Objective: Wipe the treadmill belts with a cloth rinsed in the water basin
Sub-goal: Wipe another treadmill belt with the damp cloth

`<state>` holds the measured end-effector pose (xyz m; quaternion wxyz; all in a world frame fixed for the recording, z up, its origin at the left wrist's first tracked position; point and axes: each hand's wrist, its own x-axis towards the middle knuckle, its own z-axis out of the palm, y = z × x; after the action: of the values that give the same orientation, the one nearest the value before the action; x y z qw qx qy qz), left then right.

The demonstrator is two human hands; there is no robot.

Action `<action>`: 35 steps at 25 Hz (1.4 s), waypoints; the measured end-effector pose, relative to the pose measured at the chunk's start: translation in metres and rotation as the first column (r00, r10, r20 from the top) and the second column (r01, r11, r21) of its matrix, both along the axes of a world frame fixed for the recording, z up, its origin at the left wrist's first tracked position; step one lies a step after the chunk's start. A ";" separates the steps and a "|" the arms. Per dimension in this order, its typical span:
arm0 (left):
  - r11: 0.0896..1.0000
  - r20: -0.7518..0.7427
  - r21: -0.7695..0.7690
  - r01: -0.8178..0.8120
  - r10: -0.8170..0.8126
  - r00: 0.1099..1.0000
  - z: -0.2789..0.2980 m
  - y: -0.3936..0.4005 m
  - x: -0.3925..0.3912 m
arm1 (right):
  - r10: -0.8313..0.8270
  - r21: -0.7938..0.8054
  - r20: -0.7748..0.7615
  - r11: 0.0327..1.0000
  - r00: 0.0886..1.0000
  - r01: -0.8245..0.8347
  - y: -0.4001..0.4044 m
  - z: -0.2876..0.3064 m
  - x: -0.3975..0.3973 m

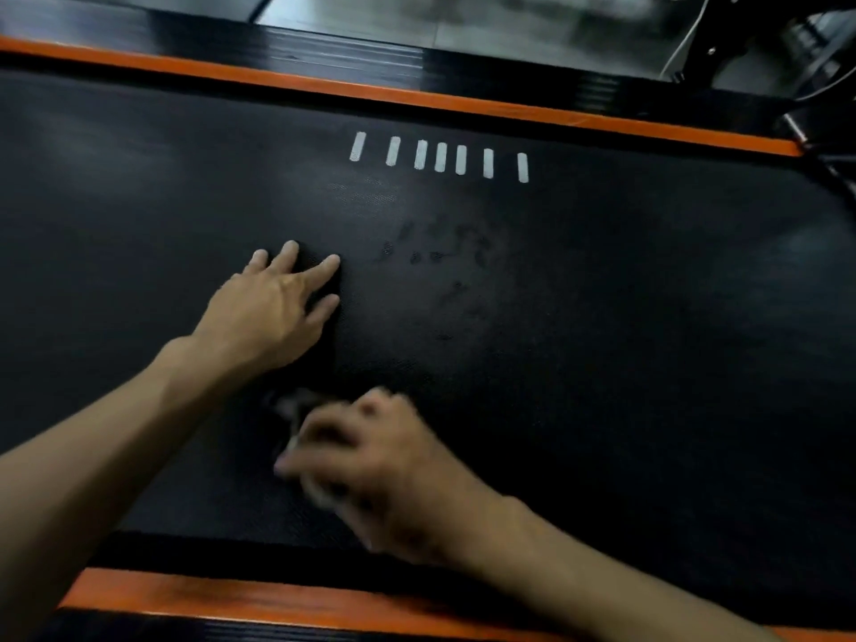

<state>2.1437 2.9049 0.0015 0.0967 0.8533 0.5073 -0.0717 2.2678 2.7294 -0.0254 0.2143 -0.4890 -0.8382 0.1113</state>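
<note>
A black treadmill belt (pixel 602 317) fills most of the view, with a row of several white dashes (pixel 440 156) printed near its far side. Dark damp smudges (pixel 440 252) mark the belt's middle. My left hand (pixel 273 308) lies flat on the belt with its fingers spread. My right hand (pixel 370 465) is blurred by motion near the belt's near edge, fingers curled around a dark greyish cloth (pixel 292 410) that peeks out to its left. Most of the cloth is hidden under that hand.
Orange strips run along the belt's far side (pixel 417 97) and near side (pixel 278 600), each bordered by a black ribbed side rail (pixel 324 53). Beyond the far rail lies grey floor (pixel 509 25). A black metal frame with cables (pixel 741 48) stands at the top right.
</note>
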 end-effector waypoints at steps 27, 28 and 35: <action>0.997 -0.016 0.065 0.036 -0.035 0.999 -0.013 -0.002 -0.003 | -0.264 -0.070 -0.005 0.962 0.965 0.263 -0.007 0.012 0.099; 0.998 -0.018 0.057 0.032 -0.031 0.999 -0.013 -0.003 -0.003 | -0.106 -0.119 -0.039 0.988 0.994 0.101 -0.019 0.012 0.070; 0.997 -0.019 0.072 0.039 -0.038 0.999 -0.016 -0.001 -0.004 | -0.001 0.113 0.141 0.993 0.990 -0.016 0.035 0.004 0.097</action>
<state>2.1401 2.9037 -0.0142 0.0600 0.8651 0.4940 -0.0628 2.3651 2.7641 -0.0217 0.1818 -0.4794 -0.8581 0.0292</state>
